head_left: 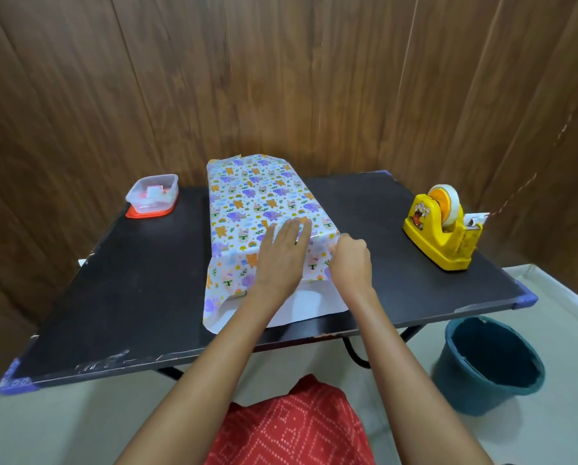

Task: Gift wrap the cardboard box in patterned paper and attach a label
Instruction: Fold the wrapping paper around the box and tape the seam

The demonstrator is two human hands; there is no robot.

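Glossy patterned paper (247, 203) lies on a matt black table (123, 280) beside a shiny yellow plastic tape dispenser (443, 226), against wood-grain wall panels (280, 78).

Box (entirely) under paper (254, 196)

Animal-print white paper (247, 203), yellow tape dispenser (443, 229)

This looks like a room at home. A low table (113, 297) stands by a wooden wall (280, 78), a bucket (492, 364) beside it.
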